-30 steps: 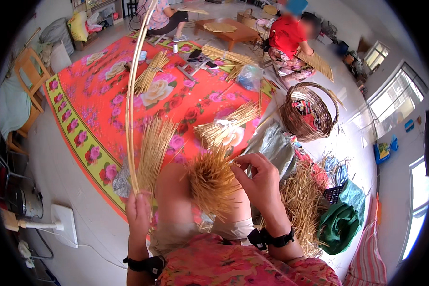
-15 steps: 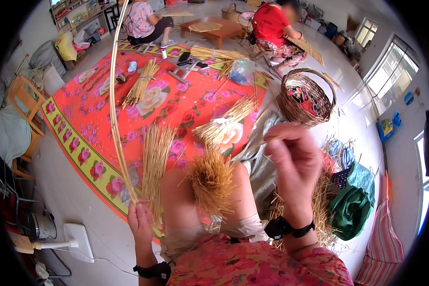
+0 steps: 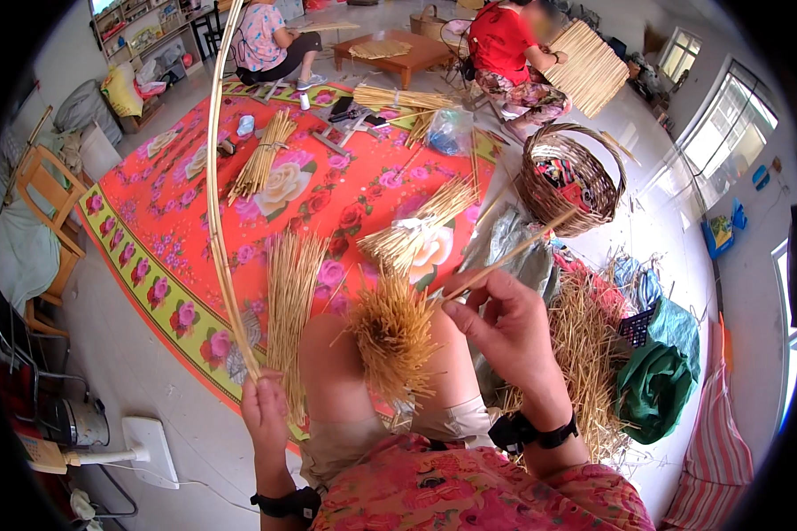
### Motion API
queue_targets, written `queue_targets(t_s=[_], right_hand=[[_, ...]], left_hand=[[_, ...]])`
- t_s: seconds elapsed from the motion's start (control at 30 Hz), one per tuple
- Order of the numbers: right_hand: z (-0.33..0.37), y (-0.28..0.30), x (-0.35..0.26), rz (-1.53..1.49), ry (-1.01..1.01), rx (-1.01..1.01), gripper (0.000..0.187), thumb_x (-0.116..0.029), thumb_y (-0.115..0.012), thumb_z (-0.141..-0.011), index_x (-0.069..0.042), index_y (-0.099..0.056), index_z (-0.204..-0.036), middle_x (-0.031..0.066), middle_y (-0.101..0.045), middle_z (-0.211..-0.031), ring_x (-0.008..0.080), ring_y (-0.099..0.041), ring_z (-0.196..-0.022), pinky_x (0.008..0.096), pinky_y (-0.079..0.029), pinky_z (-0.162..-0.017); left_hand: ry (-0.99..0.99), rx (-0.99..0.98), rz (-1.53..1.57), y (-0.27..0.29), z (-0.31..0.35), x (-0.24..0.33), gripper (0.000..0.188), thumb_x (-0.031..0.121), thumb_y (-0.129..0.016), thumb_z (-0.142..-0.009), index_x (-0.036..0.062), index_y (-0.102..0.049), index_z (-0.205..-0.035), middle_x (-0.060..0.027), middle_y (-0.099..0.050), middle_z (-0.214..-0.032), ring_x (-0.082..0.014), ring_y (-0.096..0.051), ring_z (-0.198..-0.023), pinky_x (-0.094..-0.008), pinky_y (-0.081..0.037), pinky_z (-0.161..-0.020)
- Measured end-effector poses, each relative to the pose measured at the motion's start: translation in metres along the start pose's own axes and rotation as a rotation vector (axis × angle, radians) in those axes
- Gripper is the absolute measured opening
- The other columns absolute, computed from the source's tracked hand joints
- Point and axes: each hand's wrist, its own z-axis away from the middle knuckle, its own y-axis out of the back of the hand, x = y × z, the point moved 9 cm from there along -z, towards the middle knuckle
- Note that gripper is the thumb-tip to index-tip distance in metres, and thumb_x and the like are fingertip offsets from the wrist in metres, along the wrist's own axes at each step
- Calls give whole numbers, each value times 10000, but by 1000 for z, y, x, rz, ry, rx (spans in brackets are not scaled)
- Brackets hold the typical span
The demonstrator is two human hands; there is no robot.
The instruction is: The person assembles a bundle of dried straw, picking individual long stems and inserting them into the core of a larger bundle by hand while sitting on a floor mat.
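Note:
My left hand (image 3: 264,409) is closed round the lower end of a few long, thin straw stalks (image 3: 214,203), which rise past the top of the picture. My right hand (image 3: 503,326) pinches a single straw stalk (image 3: 527,243) between thumb and fingers. That stalk slants up to the right, its lower end near a thick bundle of cut straw (image 3: 391,336) between my knees. The bundle's cut ends face up. Left of it, a sheaf of long straw (image 3: 290,310) lies on the red flowered cloth (image 3: 195,274). Just beyond is a tied straw bundle (image 3: 416,226).
A wicker basket (image 3: 540,199) with a handle stands at right, near loose straw (image 3: 584,363) and a green bag (image 3: 651,398). Across the cloth, one person (image 3: 270,40) sits; another, in red (image 3: 505,53), holds a straw panel (image 3: 589,66). A white box (image 3: 150,450) with a cable is at left.
My right hand has moved left and down toward the bundle, and the stalk in it now shows plainly. The person in red has tilted the straw panel up. My left hand has barely moved.

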Motion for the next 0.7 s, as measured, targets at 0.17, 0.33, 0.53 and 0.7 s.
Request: queue_targets(t_s=[0.17,0.33,0.53,0.7], right_hand=[[0,-10,-7,18,59,-20,96,-17,-670,-784,-25,-629,-870,37,-598,-757,89,-523,-599,227,-411,-523],[-4,-20,-7,171,111,-57,79,-43,-661,-786,-19,-630,-854,72,-605,-759,171,-564,-599,275,-451,-541],[0,-31,21,311,148,-97,73,-75,-674,-763,-26,-639,-805,87,-592,-744,197,-585,-619,299,-462,-548],[1,-27,11,258,127,-91,146,-86,-703,-734,-33,-638,-854,59,-563,-710,169,-542,-576,285,-439,-520]], left_hand=[[13,-13,-9,0,0,-2,221,215,-359,-989,29,-479,-977,54,-310,-602,-17,-274,-483,-186,-211,-423],[4,-1,-35,1,0,-5,221,215,-359,-988,30,-479,-979,52,-314,-602,-18,-277,-484,-187,-214,-421],[43,9,19,3,2,-4,236,229,-373,-985,34,-506,-989,64,-337,-609,-5,-286,-488,-177,-213,-423],[42,10,7,6,2,-10,243,244,-380,-983,35,-505,-985,61,-336,-608,-5,-285,-488,-178,-211,-422]])
